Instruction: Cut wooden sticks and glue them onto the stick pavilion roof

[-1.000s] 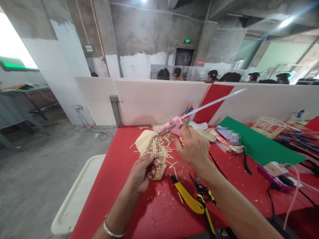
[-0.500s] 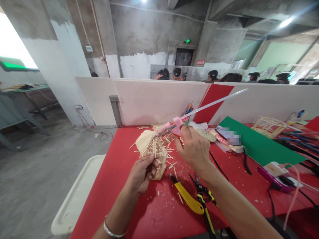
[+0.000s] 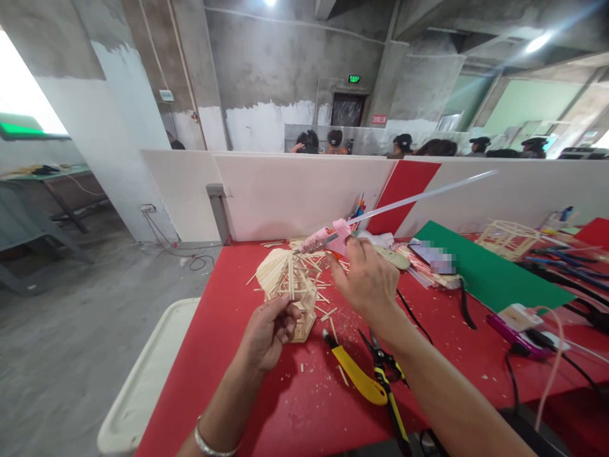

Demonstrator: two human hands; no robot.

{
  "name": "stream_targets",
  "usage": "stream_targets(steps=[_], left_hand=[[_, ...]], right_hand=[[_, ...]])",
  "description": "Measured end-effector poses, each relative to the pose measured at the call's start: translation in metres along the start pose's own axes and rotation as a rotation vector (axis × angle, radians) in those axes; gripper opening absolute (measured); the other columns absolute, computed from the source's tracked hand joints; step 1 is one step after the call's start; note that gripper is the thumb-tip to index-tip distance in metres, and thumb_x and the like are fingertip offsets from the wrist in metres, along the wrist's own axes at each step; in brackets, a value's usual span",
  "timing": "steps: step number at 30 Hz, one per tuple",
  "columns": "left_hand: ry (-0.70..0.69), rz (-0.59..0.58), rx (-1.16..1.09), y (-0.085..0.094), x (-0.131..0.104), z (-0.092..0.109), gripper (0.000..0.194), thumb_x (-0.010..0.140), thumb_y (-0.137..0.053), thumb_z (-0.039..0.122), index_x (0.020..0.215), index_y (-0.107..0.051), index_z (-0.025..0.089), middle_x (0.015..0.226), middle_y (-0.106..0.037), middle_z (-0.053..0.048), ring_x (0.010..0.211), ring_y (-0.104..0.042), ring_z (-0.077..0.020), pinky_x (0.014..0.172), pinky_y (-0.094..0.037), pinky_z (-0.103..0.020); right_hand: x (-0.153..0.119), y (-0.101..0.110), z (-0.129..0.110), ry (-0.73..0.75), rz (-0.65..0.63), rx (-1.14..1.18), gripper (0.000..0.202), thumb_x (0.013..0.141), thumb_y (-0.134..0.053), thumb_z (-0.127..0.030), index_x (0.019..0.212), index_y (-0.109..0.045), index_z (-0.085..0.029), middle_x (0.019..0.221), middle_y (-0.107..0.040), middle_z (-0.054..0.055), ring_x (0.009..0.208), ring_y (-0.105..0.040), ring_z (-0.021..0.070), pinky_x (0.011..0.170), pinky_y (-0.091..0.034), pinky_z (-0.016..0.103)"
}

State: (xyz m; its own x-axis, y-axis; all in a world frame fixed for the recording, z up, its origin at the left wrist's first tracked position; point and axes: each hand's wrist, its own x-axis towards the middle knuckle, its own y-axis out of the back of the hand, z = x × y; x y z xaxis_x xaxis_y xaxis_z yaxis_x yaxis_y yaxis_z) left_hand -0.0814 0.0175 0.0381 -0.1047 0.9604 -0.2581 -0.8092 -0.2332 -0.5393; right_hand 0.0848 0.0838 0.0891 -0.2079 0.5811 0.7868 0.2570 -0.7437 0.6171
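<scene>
Wooden stick model point(image 3: 290, 289) sits pinched in the left hand point(image 3: 269, 330) above the red surface point(image 3: 266, 406); the right hand point(image 3: 366, 282) grips a pink glue gun point(image 3: 326, 238), nozzle at the model's top.

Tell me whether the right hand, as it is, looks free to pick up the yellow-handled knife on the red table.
Probably not yet: the right hand is shut on the pink glue gun. The yellow-handled knife lies uncovered just below it, beside the pliers.
</scene>
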Motion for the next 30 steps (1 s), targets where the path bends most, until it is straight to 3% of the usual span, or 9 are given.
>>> stream_targets(steps=[4, 7, 11, 15, 18, 23, 26, 30], left_hand=[[0.044, 0.034, -0.019, -0.001, -0.011, 0.0, 0.024, 0.069, -0.07, 0.026, 0.085, -0.07, 0.008, 0.057, -0.063, -0.002, 0.038, -0.044, -0.0036, 0.033, -0.031, -0.013], [0.065, 0.062, 0.013, 0.0, -0.023, -0.01, 0.031, 0.066, -0.073, 0.03, 0.09, -0.07, 0.009, 0.057, -0.064, -0.001, 0.04, -0.047, -0.0041, 0.035, -0.033, -0.012], [0.049, 0.048, 0.144, 0.001, -0.031, -0.042, 0.032, 0.059, -0.08, 0.035, 0.077, -0.069, 0.011, 0.052, -0.061, 0.001, 0.036, -0.043, -0.0034, 0.033, -0.028, -0.013], [0.122, -0.021, 0.254, -0.009, -0.032, -0.079, 0.037, 0.054, -0.082, 0.043, 0.061, -0.064, 0.012, 0.04, -0.051, 0.004, 0.032, -0.036, -0.0019, 0.032, -0.023, -0.013], [0.131, -0.032, 0.332, -0.018, -0.03, -0.096, 0.041, 0.057, -0.079, 0.048, 0.054, -0.059, 0.013, 0.038, -0.049, 0.004, 0.031, -0.035, -0.0026, 0.034, -0.023, -0.014], [0.052, -0.005, 0.456, -0.022, -0.022, -0.105, 0.04, 0.065, -0.073, 0.05, 0.054, -0.06, 0.014, 0.04, -0.051, 0.001, 0.034, -0.038, -0.0049, 0.037, -0.026, -0.016], [-0.011, -0.018, 0.495, -0.023, -0.014, -0.107, 0.035, 0.066, -0.074, 0.046, 0.057, -0.062, 0.014, 0.044, -0.054, 0.001, 0.037, -0.04, -0.006, 0.039, -0.028, -0.018], [-0.099, -0.079, 0.565, -0.031, -0.001, -0.109, 0.033, 0.069, -0.072, 0.044, 0.057, -0.061, 0.015, 0.044, -0.051, 0.002, 0.038, -0.038, -0.0068, 0.041, -0.029, -0.019]], right_hand=[[-0.016, 0.009, 0.021, -0.15, -0.083, -0.04, 0.041, 0.088, -0.048, -0.044, 0.115, -0.05, -0.014, 0.098, -0.061, 0.012, 0.081, -0.057, 0.022, 0.054, -0.029, 0.027], [-0.045, 0.016, 0.049, -0.297, -0.188, -0.104, 0.042, 0.087, -0.049, -0.038, 0.12, -0.047, -0.012, 0.107, -0.059, 0.014, 0.086, -0.058, 0.0241, 0.055, -0.033, 0.028], [-0.099, 0.016, 0.086, -0.558, -0.324, -0.136, 0.04, 0.088, -0.043, -0.023, 0.125, -0.046, -0.009, 0.106, -0.058, 0.017, 0.082, -0.06, 0.0249, 0.058, -0.039, 0.031], [-0.146, 0.001, 0.109, -0.713, -0.471, -0.089, 0.041, 0.088, -0.041, -0.021, 0.124, -0.047, -0.004, 0.101, -0.058, 0.02, 0.086, -0.061, 0.0267, 0.065, -0.044, 0.033], [-0.165, -0.013, 0.119, -0.755, -0.544, -0.084, 0.039, 0.087, -0.04, -0.021, 0.119, -0.052, -0.002, 0.096, -0.061, 0.02, 0.084, -0.063, 0.0265, 0.066, -0.045, 0.033], [-0.174, -0.028, 0.131, -0.795, -0.644, -0.096, 0.037, 0.088, -0.04, -0.026, 0.115, -0.057, -0.006, 0.095, -0.064, 0.02, 0.083, -0.064, 0.0265, 0.066, -0.045, 0.034], [-0.173, -0.028, 0.131, -0.775, -0.681, -0.107, 0.038, 0.088, -0.042, -0.032, 0.109, -0.061, -0.006, 0.095, -0.063, 0.021, 0.088, -0.063, 0.0306, 0.067, -0.046, 0.037], [-0.168, -0.021, 0.125, -0.699, -0.623, -0.129, 0.047, 0.086, -0.047, -0.034, 0.122, -0.054, -0.006, 0.107, -0.06, 0.023, 0.098, -0.057, 0.0356, 0.07, -0.046, 0.042]])
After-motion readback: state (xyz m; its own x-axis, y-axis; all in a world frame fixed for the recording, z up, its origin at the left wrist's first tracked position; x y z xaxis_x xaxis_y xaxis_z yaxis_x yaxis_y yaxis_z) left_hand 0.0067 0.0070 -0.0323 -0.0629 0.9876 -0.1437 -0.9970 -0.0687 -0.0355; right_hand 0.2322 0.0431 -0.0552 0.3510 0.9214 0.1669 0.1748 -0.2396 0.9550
